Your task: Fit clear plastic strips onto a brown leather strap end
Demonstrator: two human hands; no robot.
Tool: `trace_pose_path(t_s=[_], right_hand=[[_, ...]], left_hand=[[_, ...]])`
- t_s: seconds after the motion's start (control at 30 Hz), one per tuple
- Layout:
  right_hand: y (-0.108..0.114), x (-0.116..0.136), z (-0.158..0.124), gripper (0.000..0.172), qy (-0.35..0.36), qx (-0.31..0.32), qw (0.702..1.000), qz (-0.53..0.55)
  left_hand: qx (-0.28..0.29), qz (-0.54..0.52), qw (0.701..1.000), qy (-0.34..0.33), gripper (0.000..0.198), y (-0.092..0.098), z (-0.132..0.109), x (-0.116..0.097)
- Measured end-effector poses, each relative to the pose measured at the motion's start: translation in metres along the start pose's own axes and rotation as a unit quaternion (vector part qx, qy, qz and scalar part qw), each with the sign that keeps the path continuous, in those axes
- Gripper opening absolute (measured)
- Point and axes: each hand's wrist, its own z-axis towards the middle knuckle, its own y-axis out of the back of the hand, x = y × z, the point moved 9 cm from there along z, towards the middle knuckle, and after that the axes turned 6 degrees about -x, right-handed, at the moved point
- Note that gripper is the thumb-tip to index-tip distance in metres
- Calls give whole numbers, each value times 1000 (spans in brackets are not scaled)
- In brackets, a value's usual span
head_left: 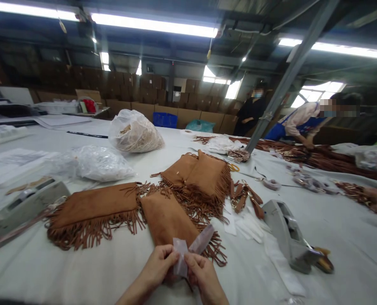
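Observation:
My left hand (162,263) pinches a translucent plastic strip (179,258) between thumb and fingers. My right hand (201,271) grips the strip from the other side, with a second translucent piece (201,239) sticking out above its fingers. Whether both pieces are one strip cannot be made out. Just beyond the fingers lies a brown suede-like pouch (167,216) with fringe; its near end is partly hidden by the hands. A similar fringed pouch (102,205) lies to the left, and more brown fringed pouches (204,173) are stacked behind.
A tape dispenser (288,237) stands right, another (26,207) left. Brown straps with metal clips (246,198) and white strips (250,226) lie near the right one. Plastic bags (136,131) sit farther back. A metal post (290,76) rises beyond; a co-worker (303,120) bends over brown fringe at right.

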Motion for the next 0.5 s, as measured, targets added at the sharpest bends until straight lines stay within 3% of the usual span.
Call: trace_pose_path(t_s=[0.17, 0.3, 0.5], right_hand=[[-1, -12, 3, 41, -15, 8, 1000, -20], [11, -24, 9, 44, -23, -53, 997, 43], [33, -13, 12, 49, 31, -157, 986, 35]], left_hand=[[24, 73, 995, -58, 52, -4, 0, -7], [22, 63, 995, -71, 48, -2, -5, -16], [29, -13, 999, -36, 44, 2, -8, 0]])
